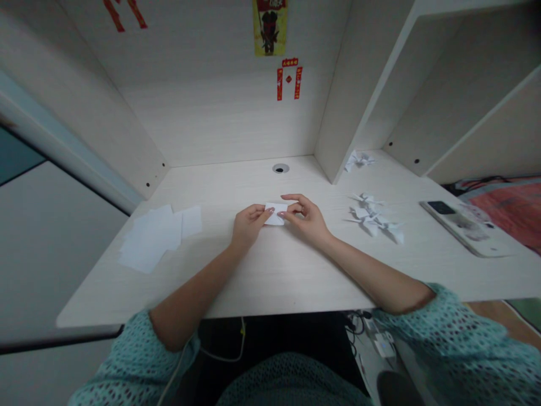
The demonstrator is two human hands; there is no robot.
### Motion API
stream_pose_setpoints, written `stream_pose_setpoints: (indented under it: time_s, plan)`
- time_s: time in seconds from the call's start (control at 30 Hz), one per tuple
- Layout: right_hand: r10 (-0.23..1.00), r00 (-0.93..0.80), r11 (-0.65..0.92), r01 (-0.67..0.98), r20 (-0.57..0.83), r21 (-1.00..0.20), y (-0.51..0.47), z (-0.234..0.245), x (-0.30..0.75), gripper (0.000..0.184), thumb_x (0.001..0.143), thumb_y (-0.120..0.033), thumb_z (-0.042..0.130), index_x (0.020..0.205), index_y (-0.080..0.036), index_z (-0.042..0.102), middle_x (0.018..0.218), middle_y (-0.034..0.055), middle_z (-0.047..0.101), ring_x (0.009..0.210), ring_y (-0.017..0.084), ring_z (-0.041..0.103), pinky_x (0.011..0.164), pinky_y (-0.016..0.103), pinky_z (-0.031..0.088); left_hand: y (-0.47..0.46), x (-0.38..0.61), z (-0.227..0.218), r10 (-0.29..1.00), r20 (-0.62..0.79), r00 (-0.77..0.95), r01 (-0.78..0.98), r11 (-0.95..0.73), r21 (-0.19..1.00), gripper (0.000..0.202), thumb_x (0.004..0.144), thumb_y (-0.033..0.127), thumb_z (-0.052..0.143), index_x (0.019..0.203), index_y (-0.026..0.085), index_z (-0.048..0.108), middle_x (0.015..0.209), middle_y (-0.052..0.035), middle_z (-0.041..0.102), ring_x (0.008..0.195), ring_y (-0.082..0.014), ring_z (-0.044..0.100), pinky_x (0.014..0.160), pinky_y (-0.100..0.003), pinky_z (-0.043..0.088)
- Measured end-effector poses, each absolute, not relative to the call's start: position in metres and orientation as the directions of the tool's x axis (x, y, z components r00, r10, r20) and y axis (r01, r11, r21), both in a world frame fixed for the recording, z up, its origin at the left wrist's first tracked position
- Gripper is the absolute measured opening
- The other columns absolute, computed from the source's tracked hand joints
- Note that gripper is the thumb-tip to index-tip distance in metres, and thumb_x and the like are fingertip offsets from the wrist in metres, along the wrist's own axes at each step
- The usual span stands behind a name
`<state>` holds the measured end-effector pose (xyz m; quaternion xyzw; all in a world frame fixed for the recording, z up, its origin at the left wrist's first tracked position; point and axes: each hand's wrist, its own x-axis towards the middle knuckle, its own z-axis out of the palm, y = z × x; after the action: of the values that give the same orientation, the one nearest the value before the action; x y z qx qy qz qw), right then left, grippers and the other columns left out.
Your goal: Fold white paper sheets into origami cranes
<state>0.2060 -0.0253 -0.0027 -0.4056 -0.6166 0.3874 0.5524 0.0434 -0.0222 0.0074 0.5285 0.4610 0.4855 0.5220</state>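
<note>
A small folded piece of white paper (275, 219) is held between my two hands above the middle of the desk. My left hand (249, 225) pinches its left side, thumb on top and fingers behind. At its right edge, my right hand (308, 219) grips the paper with the thumb and a bent finger, while the index finger stretches out above it. A ring shows on one right finger. Loose white paper sheets (147, 239) lie overlapping at the left. Several folded white paper cranes (372, 217) sit to the right of my right hand.
More folded paper pieces (360, 160) rest by the divider panel (363, 96). A flat device with a dark screen (465, 228) lies at the right, beside a red cloth (507, 206). A cable hole (280, 168) is set in the desk (270, 282) near its back.
</note>
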Motion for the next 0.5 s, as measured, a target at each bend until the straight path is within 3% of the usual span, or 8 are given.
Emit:
stream_pose_setpoints:
  time_s: [0.37,0.5]
  plan:
    - [0.904,-0.064,0.428,0.165,0.424,-0.888,-0.0290,0.0026,0.2098,0.024,0.073,-0.033,0.065,0.092,-0.024,0.053,0.061,-0.0045,0.055,0.060,0.014,0.051,0.065,0.028,0.040,-0.0233,0.0426,0.0061,0.979,0.093,0.181,0.081,-0.110,0.991,0.032,0.068,0.047,0.066,0.062,0.016,0.060,0.054,0.0023,0.054,0.052,-0.0086,0.048,0.050,-0.019,0.038]
    - [0.895,-0.045,0.447,0.107,0.444,-0.888,-0.0332,0.0051,0.2046,0.026,0.073,-0.033,0.065,0.095,-0.025,0.054,0.070,-0.0019,0.060,0.068,0.015,0.055,0.070,0.030,0.042,-0.0216,0.0426,0.0081,0.991,0.047,0.126,0.053,-0.054,0.997,0.032,0.065,0.048,0.068,0.061,0.017,0.060,0.056,0.0015,0.057,0.054,-0.0098,0.050,0.052,-0.020,0.040]
